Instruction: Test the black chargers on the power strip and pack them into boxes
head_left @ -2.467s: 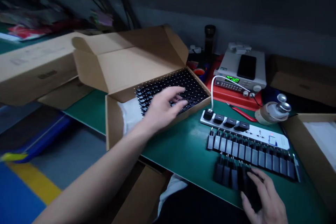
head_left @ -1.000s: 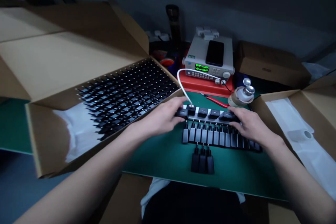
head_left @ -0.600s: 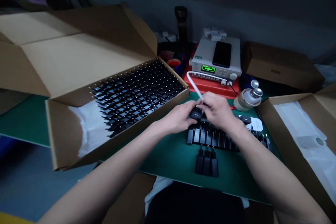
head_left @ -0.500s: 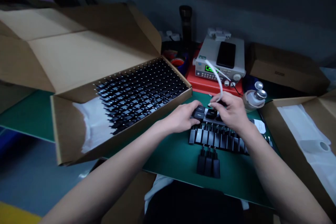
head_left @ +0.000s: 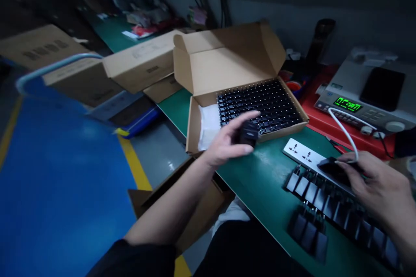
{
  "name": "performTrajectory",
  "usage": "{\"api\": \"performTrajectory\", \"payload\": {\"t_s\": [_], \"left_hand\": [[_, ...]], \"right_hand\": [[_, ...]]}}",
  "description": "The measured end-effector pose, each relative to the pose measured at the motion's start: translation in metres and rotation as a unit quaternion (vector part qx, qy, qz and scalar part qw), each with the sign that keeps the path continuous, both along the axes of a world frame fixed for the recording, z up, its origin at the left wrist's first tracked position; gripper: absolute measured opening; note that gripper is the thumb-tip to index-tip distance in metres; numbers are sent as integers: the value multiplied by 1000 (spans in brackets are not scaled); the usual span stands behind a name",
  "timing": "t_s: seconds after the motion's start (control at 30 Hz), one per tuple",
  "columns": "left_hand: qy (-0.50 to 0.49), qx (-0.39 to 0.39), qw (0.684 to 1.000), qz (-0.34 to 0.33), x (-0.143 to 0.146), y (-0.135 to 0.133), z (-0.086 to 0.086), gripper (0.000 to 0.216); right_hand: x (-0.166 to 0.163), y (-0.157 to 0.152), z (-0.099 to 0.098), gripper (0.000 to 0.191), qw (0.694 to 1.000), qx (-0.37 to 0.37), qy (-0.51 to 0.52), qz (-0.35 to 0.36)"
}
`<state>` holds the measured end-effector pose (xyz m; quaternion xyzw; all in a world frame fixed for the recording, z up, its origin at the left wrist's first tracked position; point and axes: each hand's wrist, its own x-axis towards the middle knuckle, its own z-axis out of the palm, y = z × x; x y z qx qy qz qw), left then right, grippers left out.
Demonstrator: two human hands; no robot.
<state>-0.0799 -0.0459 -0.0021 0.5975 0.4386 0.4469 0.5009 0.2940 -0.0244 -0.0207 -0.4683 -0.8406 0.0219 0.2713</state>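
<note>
My left hand [head_left: 224, 143] is raised over the front edge of the cardboard box, gripping a black plug-in power adapter [head_left: 249, 133] between thumb and fingers; whether it is one or two pieces I cannot tell. At the right, my right hand [head_left: 380, 181] pinches the end of a white cable [head_left: 346, 130] at a black adapter seated in the white power strip [head_left: 294, 147]. The connector itself is hidden by the fingers. Along the strip's near side lies a row of black adapters [head_left: 311, 194], pins toward the strip. Several more adapters [head_left: 308, 234] lie in front of that row.
An open cardboard box [head_left: 191, 123] holds many upright black adapters. A grey instrument [head_left: 373, 91] with a green display and a phone on top stands on a red base. Closed cartons [head_left: 143, 62] are stacked at the left. The green table's [head_left: 260, 181] front edge runs diagonally.
The view has swung left. My left hand has taken the black adapter off the power strip, whose left sockets are now bare, and moved left toward the box. My right hand stays at the strip.
</note>
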Motion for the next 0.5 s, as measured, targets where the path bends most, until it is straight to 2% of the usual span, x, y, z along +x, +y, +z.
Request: {"api": "performTrajectory", "payload": {"t_s": [0.07,0.13,0.17,0.23,0.27,0.4,0.5], "left_hand": [[104,-31,985,134,-46,-3,5,87],[269,-68,933,229,-82,2,5,80],[357,-91,899,238,-95,6,4,73],[487,-135,842,188,-109,16,-1,59],[515,-152,830,151,-112,20,-4,54],[501,-174,846,42,-112,34,-13,52],[499,-182,843,-87,-115,36,-11,62]], "right_hand": [[0,-1,1,13,1000,0,1,-5],[-1,-3,2,15,1000,6,-4,-14],[-1,-3,2,15,1000,8,-9,-19],[-2,-3,2,16,999,12,-15,-27],[-2,-3,2,16,999,14,-17,-28],[-2,-2,2,13,999,21,-19,-23],[-2,-2,2,13,1000,24,-10,-5]]}}
